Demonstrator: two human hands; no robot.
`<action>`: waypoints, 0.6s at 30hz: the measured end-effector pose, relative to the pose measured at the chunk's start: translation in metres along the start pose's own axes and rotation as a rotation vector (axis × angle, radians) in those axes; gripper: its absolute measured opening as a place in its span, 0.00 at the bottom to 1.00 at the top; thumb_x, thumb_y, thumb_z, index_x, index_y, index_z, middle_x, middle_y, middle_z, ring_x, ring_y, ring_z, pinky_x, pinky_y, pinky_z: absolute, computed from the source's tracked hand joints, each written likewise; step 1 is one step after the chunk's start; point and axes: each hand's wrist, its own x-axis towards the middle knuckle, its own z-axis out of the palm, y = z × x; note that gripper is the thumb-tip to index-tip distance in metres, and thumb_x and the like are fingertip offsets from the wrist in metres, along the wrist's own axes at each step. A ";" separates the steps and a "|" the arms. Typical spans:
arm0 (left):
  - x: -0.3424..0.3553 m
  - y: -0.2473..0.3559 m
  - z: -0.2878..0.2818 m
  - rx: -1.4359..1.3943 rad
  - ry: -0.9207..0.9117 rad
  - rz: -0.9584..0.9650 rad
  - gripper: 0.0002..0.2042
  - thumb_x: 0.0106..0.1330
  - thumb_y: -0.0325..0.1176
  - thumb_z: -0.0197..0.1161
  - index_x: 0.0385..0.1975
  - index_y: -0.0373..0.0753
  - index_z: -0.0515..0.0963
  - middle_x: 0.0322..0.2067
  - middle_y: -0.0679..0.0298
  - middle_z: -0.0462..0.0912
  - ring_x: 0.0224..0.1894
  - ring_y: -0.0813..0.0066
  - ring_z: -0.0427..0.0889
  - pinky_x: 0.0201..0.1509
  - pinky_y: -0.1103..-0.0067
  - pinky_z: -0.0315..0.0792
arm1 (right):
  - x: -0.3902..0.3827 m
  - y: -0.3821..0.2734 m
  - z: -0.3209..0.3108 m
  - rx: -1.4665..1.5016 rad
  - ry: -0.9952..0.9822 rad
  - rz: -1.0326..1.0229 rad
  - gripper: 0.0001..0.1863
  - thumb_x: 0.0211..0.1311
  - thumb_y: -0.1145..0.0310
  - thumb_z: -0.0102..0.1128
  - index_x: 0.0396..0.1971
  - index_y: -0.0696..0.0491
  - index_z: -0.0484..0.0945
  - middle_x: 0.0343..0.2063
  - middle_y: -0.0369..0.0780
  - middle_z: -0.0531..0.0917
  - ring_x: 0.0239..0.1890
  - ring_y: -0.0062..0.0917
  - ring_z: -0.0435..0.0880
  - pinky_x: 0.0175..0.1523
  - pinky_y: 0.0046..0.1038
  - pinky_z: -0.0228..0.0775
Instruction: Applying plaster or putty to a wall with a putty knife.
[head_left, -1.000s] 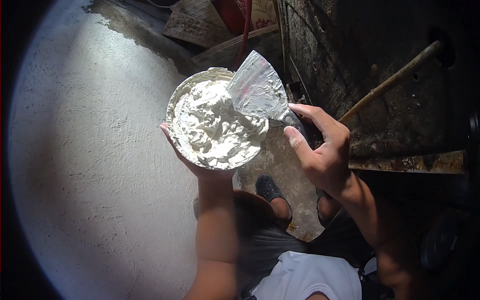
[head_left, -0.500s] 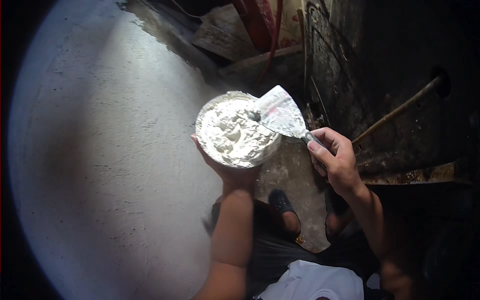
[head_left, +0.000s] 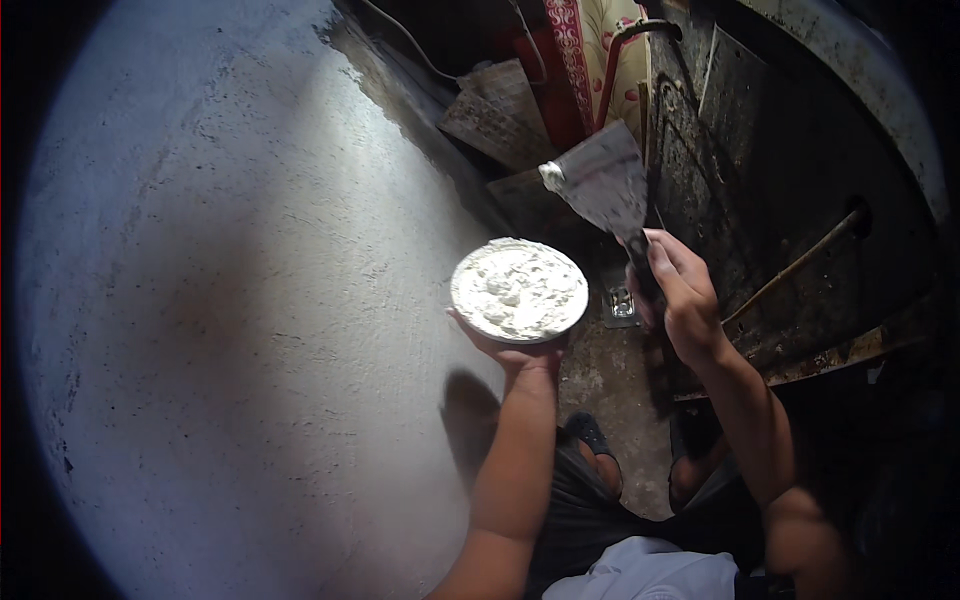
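My left hand [head_left: 518,352] is closed under a round white bowl [head_left: 455,300], holding it up from below; most of the fingers are hidden beneath it. Thick white putty [head_left: 520,290] with a lumpy surface fills the bowl. To the right and a little higher, my right hand [head_left: 680,295] grips the dark handle of a putty knife [head_left: 607,180]. Its broad blade points up and left, apart from the bowl, with a small dab of putty on the left corner. The large whitish wall [head_left: 250,350] stands close on my left, its surface rough and pitted.
A dark, stained panel [head_left: 770,160] with a rod [head_left: 800,260] sticking out stands on the right. At the far end are a red bent pipe [head_left: 612,75], a board [head_left: 500,115] and a loose cable [head_left: 415,45]. Under me is a narrow concrete floor [head_left: 640,440].
The putty knife has lifted off the bowl and turned, now showing a darker blade face with a dab on its corner. The view has shifted, with the bowl now lower and further right.
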 end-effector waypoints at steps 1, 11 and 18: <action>0.000 -0.005 0.001 0.055 0.007 0.041 0.45 0.66 0.78 0.38 0.72 0.47 0.65 0.68 0.58 0.70 0.66 0.50 0.72 0.71 0.53 0.69 | 0.014 -0.004 0.011 -0.026 -0.008 -0.028 0.17 0.82 0.63 0.41 0.52 0.59 0.76 0.25 0.33 0.76 0.21 0.11 0.69 0.25 0.16 0.59; -0.002 -0.016 0.022 -0.006 0.202 -0.230 0.51 0.60 0.84 0.31 0.73 0.52 0.62 0.70 0.62 0.67 0.70 0.52 0.68 0.71 0.52 0.65 | 0.226 -0.027 0.130 -0.396 -0.085 -0.502 0.12 0.72 0.66 0.57 0.35 0.60 0.79 0.26 0.45 0.82 0.29 0.31 0.80 0.39 0.35 0.71; 0.008 -0.031 0.023 -0.133 0.021 -0.202 0.48 0.63 0.81 0.33 0.73 0.51 0.61 0.70 0.61 0.66 0.71 0.52 0.67 0.71 0.51 0.65 | 0.312 -0.042 0.170 -0.613 0.073 -0.532 0.13 0.67 0.65 0.64 0.47 0.55 0.84 0.34 0.51 0.87 0.39 0.39 0.88 0.46 0.38 0.75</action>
